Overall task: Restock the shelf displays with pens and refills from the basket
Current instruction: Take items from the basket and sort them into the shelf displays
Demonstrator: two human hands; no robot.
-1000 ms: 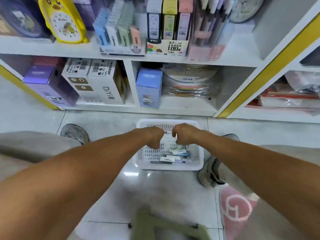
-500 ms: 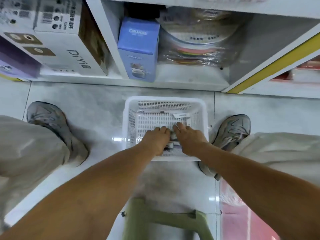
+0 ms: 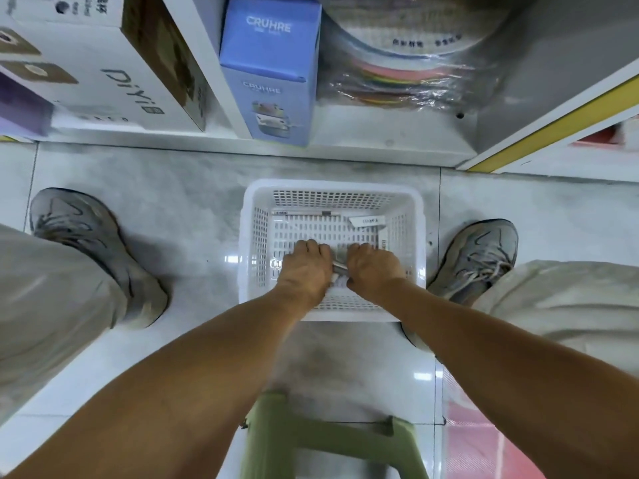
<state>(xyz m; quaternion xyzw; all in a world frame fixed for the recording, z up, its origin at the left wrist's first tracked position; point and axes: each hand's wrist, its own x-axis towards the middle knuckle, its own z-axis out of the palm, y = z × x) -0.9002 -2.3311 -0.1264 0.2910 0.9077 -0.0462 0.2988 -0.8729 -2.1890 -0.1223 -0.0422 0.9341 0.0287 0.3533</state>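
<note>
— While both arms reach down, where do the hands sit?
— Inside the white plastic basket [image 3: 332, 191], a rectangular tub with slotted lattice walls and floor, standing on the glossy grey marbled floor tiles [image 3: 179, 188]. The left hand [image 3: 306, 267] and right hand [image 3: 373, 266] lie knuckles-up, side by side, at about 6 o'clock in the basket.

— What is each grip doing?
— Both sets of fingers curl downward over a small bundle of pens and refills [image 3: 340, 262] lying between the hands; only a grey, slim sliver of it shows. The hands seem to clutch it, though the fingertips are hidden.

— Anything else in the basket?
— Flat white packets with barcode labels: one long strip [image 3: 301, 213] along the 12 o'clock wall, one angled card [image 3: 367, 221] toward 1 o'clock.

— And around it?
— Grey mesh sneakers at 9 o'clock [image 3: 93, 250] and 3 o'clock [image 3: 480, 261], under loose beige trouser legs. At 12 o'clock, the white bottom shelf [image 3: 380, 140] carries a smooth blue carton [image 3: 273, 70], a white cardboard box [image 3: 103, 63] with printed lettering, and crinkled clear film over a stack of coloured round discs [image 3: 401, 74]. A matte olive-green stool [image 3: 328, 440] sits at 6 o'clock.
</note>
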